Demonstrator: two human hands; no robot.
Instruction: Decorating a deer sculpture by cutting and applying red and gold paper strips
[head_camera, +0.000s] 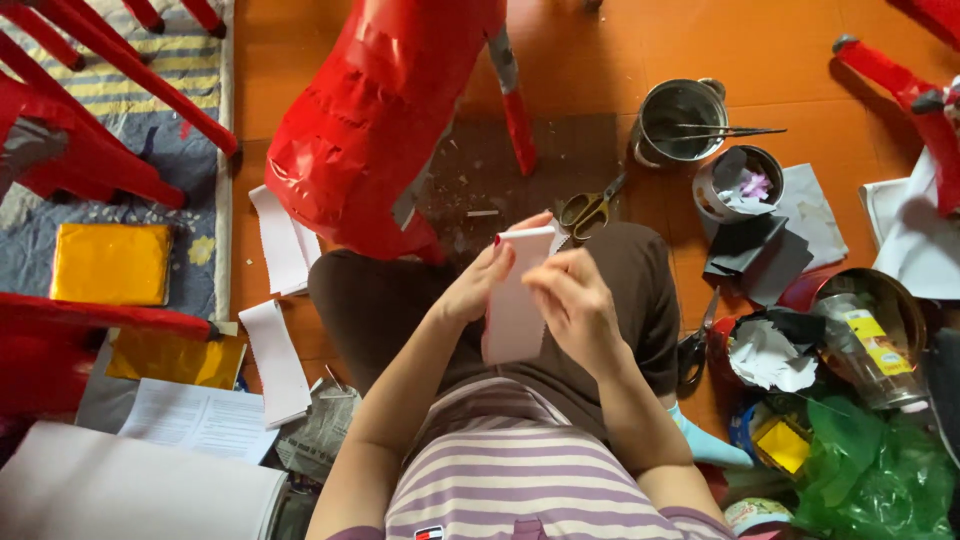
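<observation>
I sit on an orange floor and hold a white paper strip (515, 310) upright over my lap. My left hand (478, 285) pinches its upper left edge, thumb and fingers closed on the paper. My right hand (572, 300) grips the strip's right side from the front, its fingers curled over the paper. Gold-handled scissors (590, 208) lie on the floor just beyond my hands. A large red paper-covered form (375, 120) leans in front of my knees.
Red plastic chair legs (95, 120) and a yellow sheet (110, 263) are at left, with white paper strips (275, 360) near my knee. At right stand a metal pot (680, 120), a tape roll (738, 185), grey paper (760, 250), black scissors (692, 350), a tin (860, 320) and a green plastic bag (875, 470).
</observation>
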